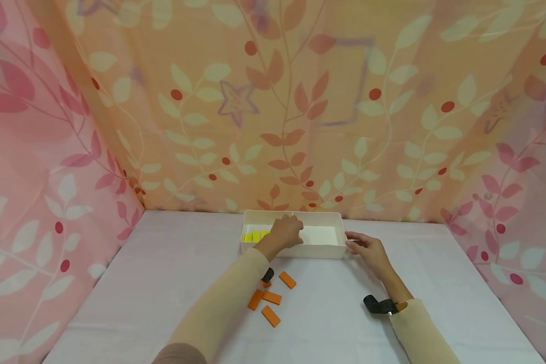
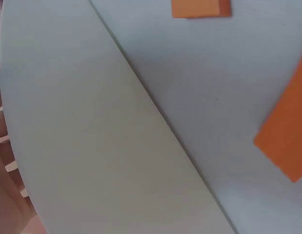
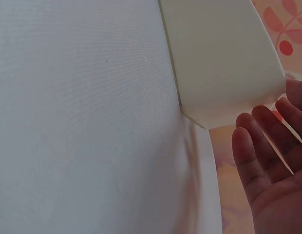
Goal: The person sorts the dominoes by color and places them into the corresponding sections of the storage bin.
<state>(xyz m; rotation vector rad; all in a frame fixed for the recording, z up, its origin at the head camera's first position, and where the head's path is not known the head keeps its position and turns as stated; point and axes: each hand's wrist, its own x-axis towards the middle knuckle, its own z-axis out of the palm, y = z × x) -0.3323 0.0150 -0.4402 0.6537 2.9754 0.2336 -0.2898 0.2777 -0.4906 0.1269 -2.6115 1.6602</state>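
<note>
Well, here are the left hand's fingers, bent down over the front wall, and whether they're apart or pinching something I can't tell: that wall hides the tips in the wrist view, and the back of the left hand covers them from above. Over at the other end, the right hand has its fingers loosely extended and slightly spread, resting against the end wall and gripping no block.

Between them sits the white box, long axis running side to side across the far part of the worktop. Just left of the left hand, inside the box, there's a short row of yellow pieces.

And here's the relation that matters: the orange blocks lie outside, on the near side of that front wall, back toward the person and below the left wrist. The left hand is clearly the nearer one; the right is well off to the side. The closest block lies flat, its long axis slanting from far left to near right, so fingers coming from the box would meet it at an angle.
</note>
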